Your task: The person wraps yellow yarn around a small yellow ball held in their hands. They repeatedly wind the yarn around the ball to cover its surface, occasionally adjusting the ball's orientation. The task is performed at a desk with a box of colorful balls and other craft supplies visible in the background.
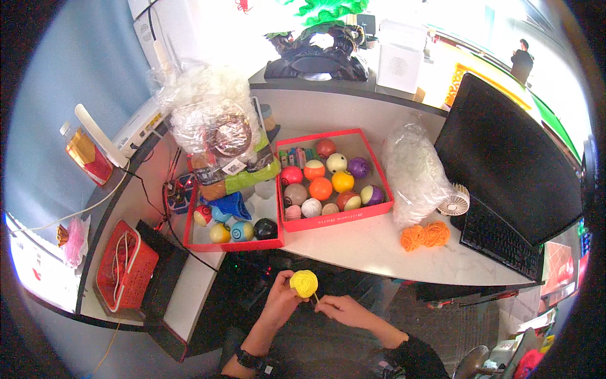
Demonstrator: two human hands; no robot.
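A ball of yellow yarn (303, 284) is held in my left hand (282, 296), above my lap and in front of the desk edge. My right hand (338, 310) is just to the right of the ball, with thumb and fingers pinching the yellow strand that runs from it. Two bundles of orange yarn (425, 235) lie on the desk by the keyboard. A red-rimmed box (335, 220) holds billiard balls, with several small yarn balls along its front. Another red box (236, 246) beside it holds more billiard balls and a blue cloth (232, 205).
Plastic bags of pale material (208, 94) sit over the left box and another bag (412, 170) lies right of the boxes. A small fan (454, 201), a keyboard (502, 239) and a monitor (506, 156) stand at right. A red basket (127, 265) is at left. A person (522, 62) stands far off.
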